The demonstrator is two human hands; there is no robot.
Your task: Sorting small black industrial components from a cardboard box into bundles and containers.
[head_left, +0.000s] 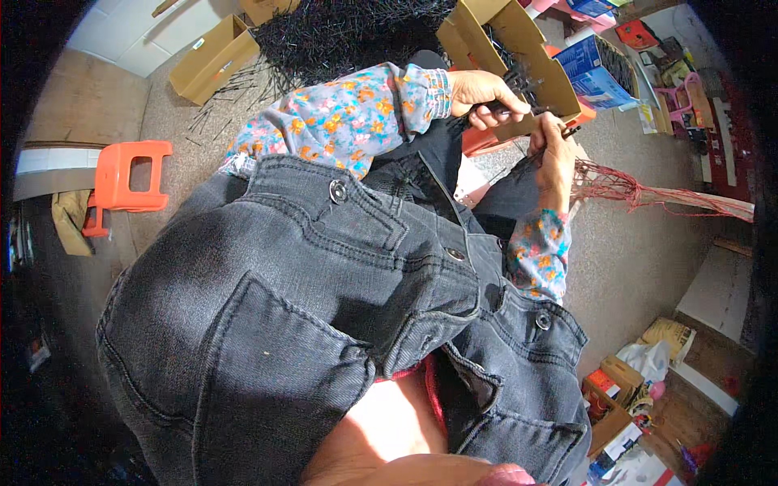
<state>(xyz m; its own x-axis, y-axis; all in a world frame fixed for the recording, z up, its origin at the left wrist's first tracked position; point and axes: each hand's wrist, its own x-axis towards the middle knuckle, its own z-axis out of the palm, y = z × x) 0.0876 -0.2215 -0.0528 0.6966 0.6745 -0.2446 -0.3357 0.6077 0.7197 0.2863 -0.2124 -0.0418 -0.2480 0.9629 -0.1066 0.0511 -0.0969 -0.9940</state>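
Dark denim jacket (308,324) fills most of view. Heap of thin black sticks (348,32) on floor (640,259) beyond. Open cardboard box (519,61) just past hands. Orange plastic stool (121,182) at left. Left hand (485,95) clenched on bundle of black sticks (519,81) at box edge. Right hand (556,154) pinching same bundle lower down.

We see a bundle of thin black sticks (519,85), thin and straight, held roughly level just in front of an open cardboard box (519,49). More of the same black sticks fill the box, sticking out past its rim. A few strands hang lower, loosely splayed.
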